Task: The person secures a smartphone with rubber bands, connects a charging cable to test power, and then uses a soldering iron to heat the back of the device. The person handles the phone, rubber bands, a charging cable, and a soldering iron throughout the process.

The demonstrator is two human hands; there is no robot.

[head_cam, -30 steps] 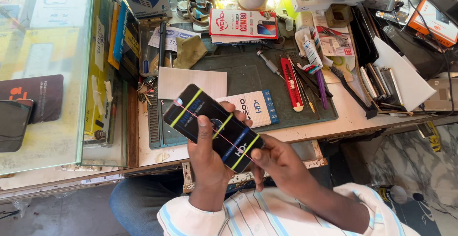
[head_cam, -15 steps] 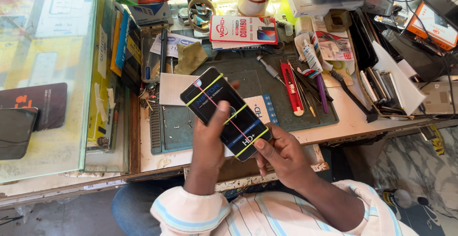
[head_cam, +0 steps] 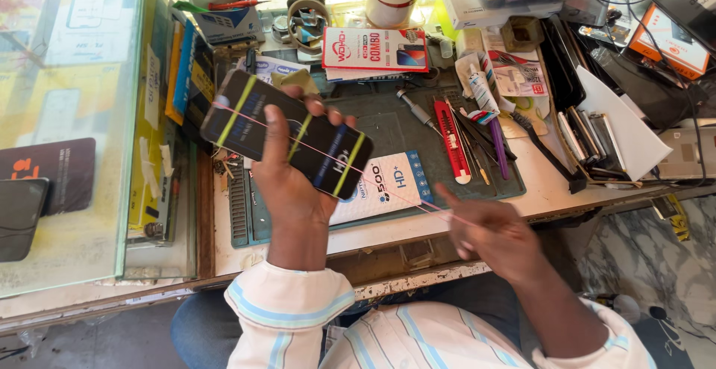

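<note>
- The left hand [head_cam: 287, 182] holds a phone [head_cam: 287, 134] above the left part of the counter [head_cam: 537, 190], over the near left corner of the dark work mat [head_cam: 388, 126].
- Left grip: fingers wrapped around the phone's body from behind, fingertips showing along its far edge, thumb across the screen side; closed firmly on the phone.
- The phone's long axis runs diagonally, from far left to near right. Its near-right end points toward the right hand [head_cam: 496, 238].
- The right hand sits lower and to the right, at the counter's near edge, well apart from the phone.
- Right grip: fingers pressed together, pinching the end of a thin pink elastic band [head_cam: 395, 188]. The band runs taut along the phone's length from its far-left corner to the right hand.
- Appearance of the phone: a dark slab, screen off, crossed by several yellow-green bands [head_cam: 349, 164] across its width.
- A white printed packet [head_cam: 388, 186] lies on the mat directly under the taut band.
- A red tool [head_cam: 451, 141] and a purple tool [head_cam: 498, 149] lie at the mat's right side.
</note>
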